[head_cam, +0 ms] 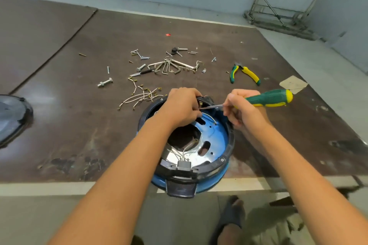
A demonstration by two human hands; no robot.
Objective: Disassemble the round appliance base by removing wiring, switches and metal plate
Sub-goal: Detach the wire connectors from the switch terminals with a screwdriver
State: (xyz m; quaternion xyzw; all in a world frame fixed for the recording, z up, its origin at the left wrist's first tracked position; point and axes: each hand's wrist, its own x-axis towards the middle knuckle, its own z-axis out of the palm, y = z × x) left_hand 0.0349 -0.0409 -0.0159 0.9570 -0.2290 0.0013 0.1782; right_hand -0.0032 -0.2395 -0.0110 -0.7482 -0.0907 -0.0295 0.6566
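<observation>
The right hand (242,111) grips a green screwdriver (266,98), tip at the far edge of the round base (231,141), where the left hand (184,105) holds on with bent fingers.

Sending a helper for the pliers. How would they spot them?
On the brown table, look right of the hex key pile. The pliers lie there alone, two splayed green-and-yellow handles, unlike the one-handled screwdriver held in the right hand.
</observation>
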